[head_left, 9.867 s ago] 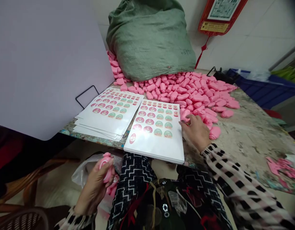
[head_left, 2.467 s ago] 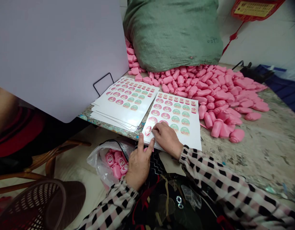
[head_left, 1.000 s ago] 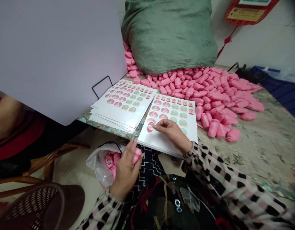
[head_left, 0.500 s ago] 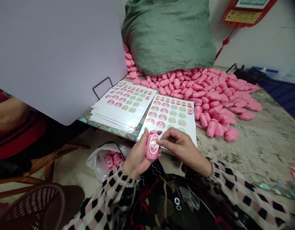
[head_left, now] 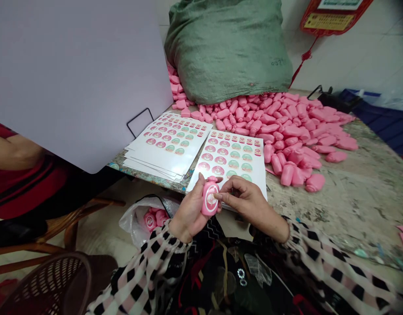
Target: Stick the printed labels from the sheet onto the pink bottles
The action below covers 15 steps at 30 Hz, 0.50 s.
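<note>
Pink bottle (head_left: 204, 202) is lying in the L hand (head_left: 192, 209), palm & fingers wrapping round it, so that hand is clamped on it; neck is pointing away from the person, & the front w/ the oval label (head_left: 210, 199) is facing up. In the head view it's showing right at the near edge of the front stack of sheets (head_left: 258, 175). Main change vs. a sec ago: the oval label is no longer sitting at lower L of the top sheet, it's now resting on the bottle, & the R hand (head_left: 250, 205) is touching it w/ the thumb tip, other fingers curling in. Can't tell if R thumb & forefinger are pinching or just pressing. Over the last half sec both hands are staying approx. in the same spot, so the label is prob. getting pressed down rather than lined up; sticking seems to be nearing its end on this one, tho label edges are too small to check. Unlabelled-looking bottles are lying in a pile (head_left: 286, 131) further back on the surface (head_left: 352, 197), while the plastic bag (head_left: 132, 221) below is holding some w/ ovals on, which this one is apparently matching.
</note>
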### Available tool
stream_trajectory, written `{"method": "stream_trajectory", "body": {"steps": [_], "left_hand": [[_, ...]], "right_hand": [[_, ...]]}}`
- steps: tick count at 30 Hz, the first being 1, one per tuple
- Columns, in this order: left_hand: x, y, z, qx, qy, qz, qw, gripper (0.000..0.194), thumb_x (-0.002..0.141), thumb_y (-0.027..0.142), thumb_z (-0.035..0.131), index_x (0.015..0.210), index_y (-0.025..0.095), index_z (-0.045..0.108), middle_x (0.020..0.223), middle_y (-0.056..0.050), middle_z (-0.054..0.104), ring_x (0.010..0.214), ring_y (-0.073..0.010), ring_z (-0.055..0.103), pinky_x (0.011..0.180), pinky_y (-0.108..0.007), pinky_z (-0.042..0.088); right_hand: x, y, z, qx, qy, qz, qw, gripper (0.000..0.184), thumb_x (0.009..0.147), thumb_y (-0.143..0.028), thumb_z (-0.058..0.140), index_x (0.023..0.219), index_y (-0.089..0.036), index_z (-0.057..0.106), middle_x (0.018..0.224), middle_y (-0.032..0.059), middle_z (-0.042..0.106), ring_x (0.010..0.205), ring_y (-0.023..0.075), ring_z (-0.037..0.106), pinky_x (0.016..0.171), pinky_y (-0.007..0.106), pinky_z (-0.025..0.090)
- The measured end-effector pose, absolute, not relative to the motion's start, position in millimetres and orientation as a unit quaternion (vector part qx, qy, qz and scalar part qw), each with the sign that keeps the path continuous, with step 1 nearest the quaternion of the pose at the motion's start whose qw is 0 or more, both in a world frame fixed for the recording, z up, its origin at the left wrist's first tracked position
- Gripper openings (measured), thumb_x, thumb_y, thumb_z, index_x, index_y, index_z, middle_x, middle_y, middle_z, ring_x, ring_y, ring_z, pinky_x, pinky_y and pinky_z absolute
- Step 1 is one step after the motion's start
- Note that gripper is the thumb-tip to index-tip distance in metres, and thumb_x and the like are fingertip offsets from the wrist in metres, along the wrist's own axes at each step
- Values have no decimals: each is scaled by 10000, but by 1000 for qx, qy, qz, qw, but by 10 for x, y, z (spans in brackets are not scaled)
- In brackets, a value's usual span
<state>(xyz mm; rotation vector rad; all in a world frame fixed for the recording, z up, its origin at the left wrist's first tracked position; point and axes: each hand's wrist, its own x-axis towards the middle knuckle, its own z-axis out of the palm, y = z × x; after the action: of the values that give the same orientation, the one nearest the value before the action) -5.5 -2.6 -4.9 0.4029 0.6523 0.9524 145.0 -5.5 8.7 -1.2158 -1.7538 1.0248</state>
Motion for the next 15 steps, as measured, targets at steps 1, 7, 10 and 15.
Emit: {"method": "stream_trajectory", "body": {"steps": [1, 7, 10, 15], "left_hand": [[-52, -25, -47, 190, 312, 449, 815, 414, 854, 529, 427, 997, 163, 557, 800, -24, 554, 556, -77, 520, 476, -202, 449], [-38, -23, -27, 199, 307, 456, 811, 383, 853, 522, 436, 945, 171, 560, 919, -39, 577, 573, -74, 530, 466, -202, 451], [-36, -24, -14, 196, 309, 455, 812, 384, 854, 526, 428, 936, 175, 559, 913, -36, 577, 569, -72, 524, 461, -197, 443], [-31, -29, -28, 201, 314, 448, 813, 430, 850, 546, 414, 997, 166, 554, 891, -46, 572, 573, -79, 523, 475, -205, 440]], "right_hand": [[1452, -56, 83, -476, -685, 402, 378, 181, 796, -374, 618, 736, -205, 600, 765, 16, 614, 844, 183, 592, 741, 314, 454], [1457, -48, 54, -480, -692, 395, 367, 184, 803, -384, 608, 758, -205, 602, 783, 12, 617, 775, 160, 587, 719, 300, 450], [1462, -44, 48, -481, -698, 386, 365, 179, 801, -382, 612, 757, -209, 604, 779, 4, 612, 751, 150, 580, 713, 292, 442], [1463, -46, 47, -482, -702, 378, 362, 173, 804, -376, 612, 753, -210, 600, 777, -1, 605, 729, 142, 567, 696, 284, 430]]}}
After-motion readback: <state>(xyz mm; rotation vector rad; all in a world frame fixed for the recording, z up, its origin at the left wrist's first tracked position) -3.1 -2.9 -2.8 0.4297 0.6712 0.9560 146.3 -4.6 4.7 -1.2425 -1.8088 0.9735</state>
